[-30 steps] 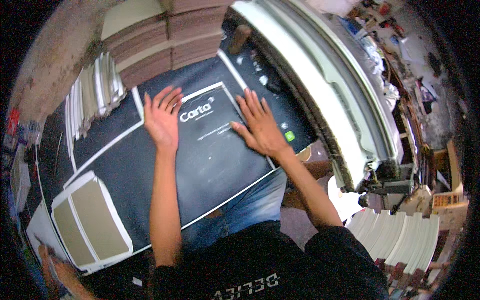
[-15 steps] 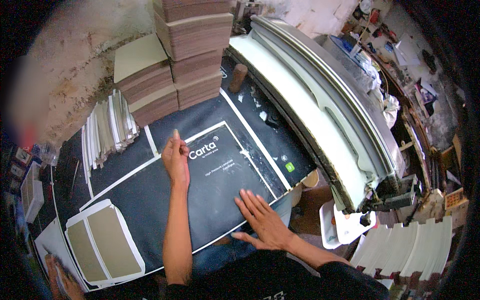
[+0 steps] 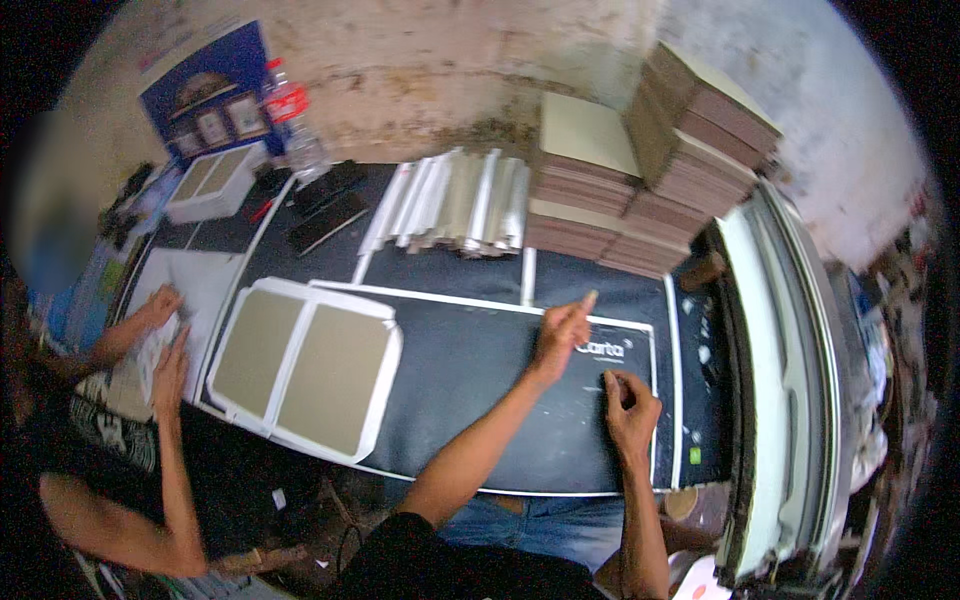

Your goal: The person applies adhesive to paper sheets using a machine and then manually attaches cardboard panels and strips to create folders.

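Observation:
In front of me is a black mat (image 3: 470, 400) with white border lines. My left hand (image 3: 563, 340) is over its right part, fingers curled and one fingertip pointing up; anything small inside is hidden. Close to its right, my right hand (image 3: 632, 412) has thumb and forefinger curved together in a pinch, and I cannot make out anything between them. On the mat's left end lies an opened-out cover (image 3: 292, 370): two grey-brown boards on white sheeting, a white strip between them and folded white edges. Neither hand touches it.
Tall stacks of brown boards (image 3: 590, 205) and a bundle of pale strips (image 3: 455, 205) stand along the back. A long metal-edged machine (image 3: 790, 400) borders the right. At left, another person's hands (image 3: 168, 345) work on a white sheet; a plastic bottle (image 3: 295, 125) stands behind.
My view has swung left, bringing the whole cover and the other person into sight. My right hand, spread flat on the mat before, is now raised with its fingers curled together.

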A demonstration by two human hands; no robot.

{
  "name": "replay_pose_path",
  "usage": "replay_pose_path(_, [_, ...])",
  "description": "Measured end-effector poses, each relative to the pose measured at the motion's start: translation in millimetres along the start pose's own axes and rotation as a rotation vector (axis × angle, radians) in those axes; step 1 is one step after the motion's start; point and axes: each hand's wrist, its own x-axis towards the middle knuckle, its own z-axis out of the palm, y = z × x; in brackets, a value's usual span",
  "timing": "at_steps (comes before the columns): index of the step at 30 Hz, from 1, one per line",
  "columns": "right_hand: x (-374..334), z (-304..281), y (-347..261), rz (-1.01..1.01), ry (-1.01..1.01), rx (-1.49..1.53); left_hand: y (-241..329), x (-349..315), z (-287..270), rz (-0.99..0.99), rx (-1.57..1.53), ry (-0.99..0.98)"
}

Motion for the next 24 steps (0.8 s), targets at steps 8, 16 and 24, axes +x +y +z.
replay_pose_path(8, [14.4,12.7,-9.7,-0.208,0.008,0.084,-2.5,-0.6,-4.1,-0.06,-0.057,-0.077])
replay_pose_path(16, [15.8,12.3,22.2,0.077,0.047,0.503,-0.2,-0.6,-1.7,-0.057,0.04,-0.046])
replay_pose_path(24, [76.1,64.1,11.4,-0.159,-0.056,-0.032,7.4,10.8,-6.2,0.333,0.498,0.03])
